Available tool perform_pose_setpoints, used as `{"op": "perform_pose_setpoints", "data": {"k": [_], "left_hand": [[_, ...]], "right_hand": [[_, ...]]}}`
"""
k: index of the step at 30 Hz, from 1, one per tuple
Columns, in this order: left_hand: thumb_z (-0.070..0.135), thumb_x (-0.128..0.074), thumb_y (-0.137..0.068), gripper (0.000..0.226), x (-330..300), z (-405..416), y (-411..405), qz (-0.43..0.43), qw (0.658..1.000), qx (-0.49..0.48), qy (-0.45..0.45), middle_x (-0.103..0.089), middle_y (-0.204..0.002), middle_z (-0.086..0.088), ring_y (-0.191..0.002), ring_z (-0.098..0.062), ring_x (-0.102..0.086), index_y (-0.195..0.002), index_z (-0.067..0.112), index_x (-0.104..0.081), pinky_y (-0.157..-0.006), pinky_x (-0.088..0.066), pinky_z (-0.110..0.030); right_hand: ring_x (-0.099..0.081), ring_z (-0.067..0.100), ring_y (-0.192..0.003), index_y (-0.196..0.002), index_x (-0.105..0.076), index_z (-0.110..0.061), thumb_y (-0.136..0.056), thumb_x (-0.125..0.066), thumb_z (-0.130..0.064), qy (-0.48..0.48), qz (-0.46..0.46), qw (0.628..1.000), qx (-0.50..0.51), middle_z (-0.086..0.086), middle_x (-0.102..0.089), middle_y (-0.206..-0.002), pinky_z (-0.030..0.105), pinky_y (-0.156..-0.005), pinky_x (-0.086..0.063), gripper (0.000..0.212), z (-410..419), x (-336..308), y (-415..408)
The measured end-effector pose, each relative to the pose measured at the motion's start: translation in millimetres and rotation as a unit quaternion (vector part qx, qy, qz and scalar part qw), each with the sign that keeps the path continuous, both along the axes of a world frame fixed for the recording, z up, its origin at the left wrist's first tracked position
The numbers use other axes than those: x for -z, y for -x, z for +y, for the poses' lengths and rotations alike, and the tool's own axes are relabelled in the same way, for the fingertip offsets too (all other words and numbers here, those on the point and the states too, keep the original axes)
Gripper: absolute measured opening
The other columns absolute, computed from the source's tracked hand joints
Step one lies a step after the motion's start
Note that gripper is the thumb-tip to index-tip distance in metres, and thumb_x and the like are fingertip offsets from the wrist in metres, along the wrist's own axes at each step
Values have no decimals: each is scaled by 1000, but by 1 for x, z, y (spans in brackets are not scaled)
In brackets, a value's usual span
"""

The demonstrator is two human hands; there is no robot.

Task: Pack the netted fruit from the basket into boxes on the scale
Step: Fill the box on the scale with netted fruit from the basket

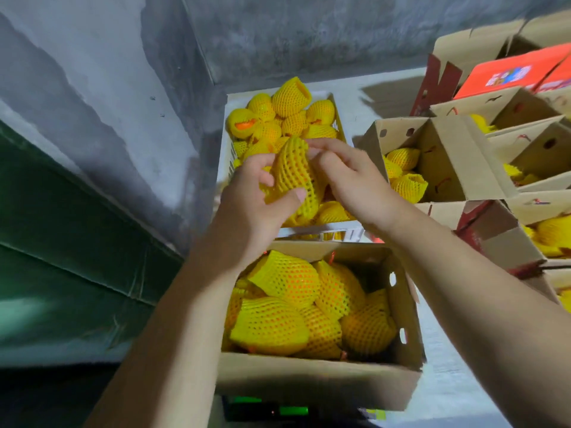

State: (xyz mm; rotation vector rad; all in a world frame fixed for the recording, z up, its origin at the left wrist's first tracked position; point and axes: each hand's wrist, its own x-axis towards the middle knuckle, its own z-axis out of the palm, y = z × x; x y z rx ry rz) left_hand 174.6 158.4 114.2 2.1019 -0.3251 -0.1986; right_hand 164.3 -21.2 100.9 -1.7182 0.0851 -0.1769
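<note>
Fingers (265,177) of the left hand (256,208) curl round a netted fruit (293,177) above the basket (227,143), long axis pointing away, right hand (349,180) spread alongside, open box (404,307) directly nearer.

A rough grey concrete wall (278,32) rises behind and left of the grip, meeting at a corner. A dark green band (61,242) runs along the left wall's lower part. A pale bench (448,390) lies beneath, dimly lit.
</note>
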Motion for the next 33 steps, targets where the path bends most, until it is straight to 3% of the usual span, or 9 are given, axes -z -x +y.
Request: {"op": "perform_pose_setpoints", "data": {"k": [4,7,12,17,23,26,28,31,33], "left_hand": [[75,-86,-65,78,13,30,52,67,982,-49,171,-71,-127,6,-115,-20,-71,-127,49,-48,-99,-56,-57],[75,-86,-61,88,18,50,80,58,981,-34,184,-70,-127,7,-119,-26,-68,-131,44,-42,-101,-52,-63],[65,-82,-65,75,19,81,113,81,989,11,124,-68,-127,15,-119,-10,-66,-131,55,-47,-100,-55,-48],[75,-76,-69,66,11,97,137,151,975,54,152,-76,-113,19,-104,0,-72,-122,37,-67,-92,-56,-33],[80,-75,-69,72,-2,91,157,274,938,13,210,-75,-116,8,-106,-19,-74,-126,38,-62,-71,-61,-29],[75,-66,-84,49,-5,76,172,247,946,-5,212,-63,-113,21,-115,-12,-63,-124,50,-54,-80,-53,-27],[78,-44,-95,47,-3,70,178,210,965,1,157,-56,-133,15,-130,-18,-53,-137,58,-51,-98,-46,-34],[93,-24,-87,84,-5,77,174,207,973,5,106,-40,-163,3,-149,-26,-39,-154,47,-44,-118,-34,-51],[71,-40,-101,60,-2,94,160,156,980,-7,125,-54,-147,8,-139,-19,-49,-148,37,-54,-100,-43,-33]], "right_hand": [[-47,13,-59,-102,-55,-7,-103,-61,-29,4,-99,995,10,3,-52,-70,30,-50,-43,22,41,-15,60],[-50,22,-66,-91,-54,-3,-104,-62,-25,50,-125,991,21,17,-54,-75,43,-56,-45,27,70,-12,104],[-59,27,-82,-93,-54,1,-94,-69,-32,-94,4,993,-69,12,-62,-83,52,-73,-60,37,89,-13,158],[-52,37,-111,-116,-55,1,-95,-68,-10,-195,119,964,-133,24,-57,-111,71,-117,-27,27,84,-9,191],[-58,33,-100,-98,-55,-10,-98,-65,-14,-258,33,960,103,17,-60,-101,55,-97,-50,11,116,-3,206],[-73,25,-104,-126,-48,-13,-93,-76,-36,-331,41,926,174,10,-72,-110,44,-85,-60,49,153,6,209],[-74,25,-109,-140,-41,-20,-86,-81,-42,-349,42,922,163,10,-71,-123,47,-88,-62,70,163,9,211],[-74,29,-107,-131,-48,-21,-80,-83,-33,-281,-22,930,235,11,-69,-120,50,-82,-63,63,146,-3,211],[-71,13,-96,-121,-49,-22,-79,-82,-27,-114,-112,933,323,4,-66,-107,44,-82,-61,53,124,-13,210]]}}
